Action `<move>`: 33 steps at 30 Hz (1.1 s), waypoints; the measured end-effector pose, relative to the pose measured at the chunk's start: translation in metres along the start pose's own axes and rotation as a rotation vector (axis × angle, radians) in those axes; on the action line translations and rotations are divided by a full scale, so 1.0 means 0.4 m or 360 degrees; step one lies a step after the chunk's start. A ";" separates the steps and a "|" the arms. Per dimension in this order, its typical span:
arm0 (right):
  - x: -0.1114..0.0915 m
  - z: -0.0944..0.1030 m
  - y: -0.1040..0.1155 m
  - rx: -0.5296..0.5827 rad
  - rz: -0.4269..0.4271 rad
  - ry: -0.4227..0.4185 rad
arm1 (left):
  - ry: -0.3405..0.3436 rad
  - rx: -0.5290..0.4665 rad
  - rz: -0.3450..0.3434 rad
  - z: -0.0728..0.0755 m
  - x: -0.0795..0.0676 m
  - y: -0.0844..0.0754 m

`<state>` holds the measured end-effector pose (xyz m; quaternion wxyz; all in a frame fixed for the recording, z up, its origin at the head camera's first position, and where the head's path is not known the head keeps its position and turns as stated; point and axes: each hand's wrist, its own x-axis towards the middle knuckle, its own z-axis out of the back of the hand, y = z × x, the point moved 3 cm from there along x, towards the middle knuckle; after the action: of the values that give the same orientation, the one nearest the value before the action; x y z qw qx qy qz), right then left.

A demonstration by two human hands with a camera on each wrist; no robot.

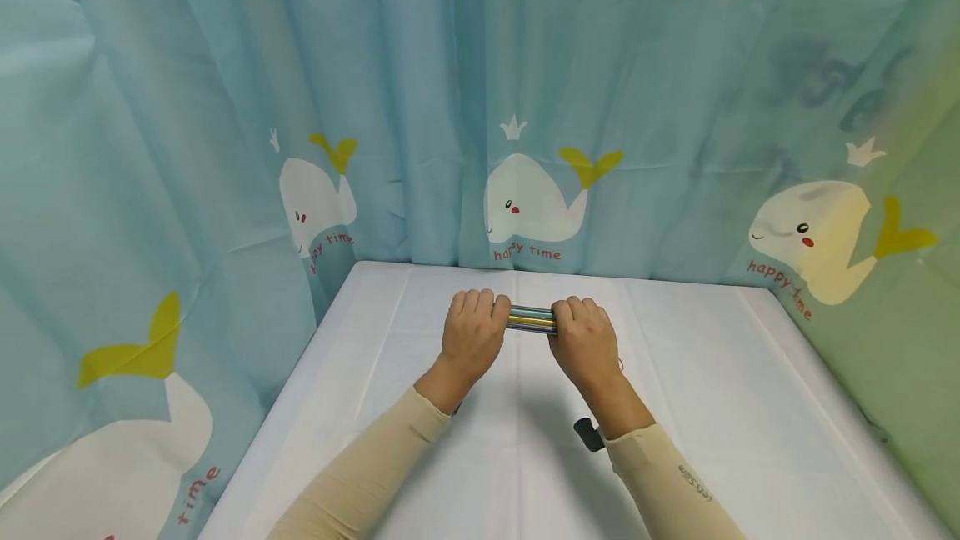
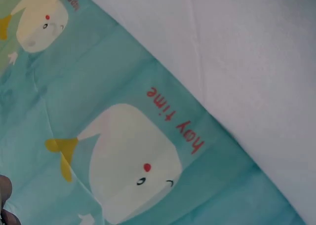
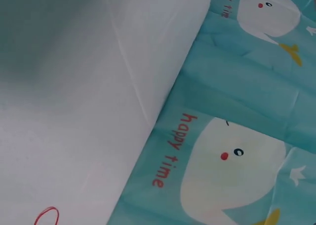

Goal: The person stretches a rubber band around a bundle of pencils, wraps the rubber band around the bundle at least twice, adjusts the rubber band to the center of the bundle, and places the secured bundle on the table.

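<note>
My left hand [image 1: 472,336] and right hand [image 1: 588,340] hold a bundle of thin, shiny coloured sticks [image 1: 532,320] between them, one hand curled round each end. Green, yellow and dark stripes show along the bundle's bare middle; the hands cover both ends, so the exact kind cannot be told. It lies roughly level, above the white table. In the left wrist view only a bit of the fingers [image 2: 5,190] shows at the lower left edge. A thin red loop [image 3: 48,215] appears low in the right wrist view, near the right wrist in the head view.
A white-covered table [image 1: 705,407] spreads under both arms. Blue-green curtains [image 1: 420,90] printed with white whales enclose its back and sides. A small black object [image 1: 588,433] sits at the right wrist, beside the beige sleeve [image 1: 667,482].
</note>
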<state>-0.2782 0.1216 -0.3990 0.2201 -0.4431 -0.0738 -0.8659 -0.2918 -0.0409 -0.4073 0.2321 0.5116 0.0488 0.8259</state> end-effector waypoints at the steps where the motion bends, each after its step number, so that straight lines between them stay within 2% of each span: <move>1: -0.001 -0.001 0.000 0.0001 -0.0003 0.0007 | 0.0021 0.0008 -0.0010 0.002 0.002 0.000; 5: -0.003 -0.007 -0.004 0.0007 -0.0001 0.0019 | 0.0053 0.0023 -0.0016 0.008 0.007 0.001; 11: 0.003 -0.006 -0.012 0.0049 -0.0031 0.0013 | 0.0009 0.0021 0.0019 0.009 0.015 0.006; 17: -0.005 0.001 -0.020 0.0272 -0.0151 0.0032 | -0.0020 0.0015 0.0015 0.013 0.022 0.025; 22: -0.012 0.002 -0.017 0.0437 -0.0136 0.0022 | -0.0058 -0.0020 0.0022 0.015 0.025 0.038; 27: -0.018 0.007 -0.013 0.0761 -0.0155 -0.0033 | -0.0122 -0.0051 0.0048 0.019 0.030 0.052; 33: -0.028 0.043 0.023 0.1259 -0.0315 -0.0087 | -0.0170 -0.0045 0.0077 0.024 0.037 0.071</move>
<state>-0.2557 0.1226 -0.3982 0.2870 -0.3380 -0.4492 -0.7757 -0.2985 -0.0613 -0.3814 0.2216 0.5525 0.0122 0.8034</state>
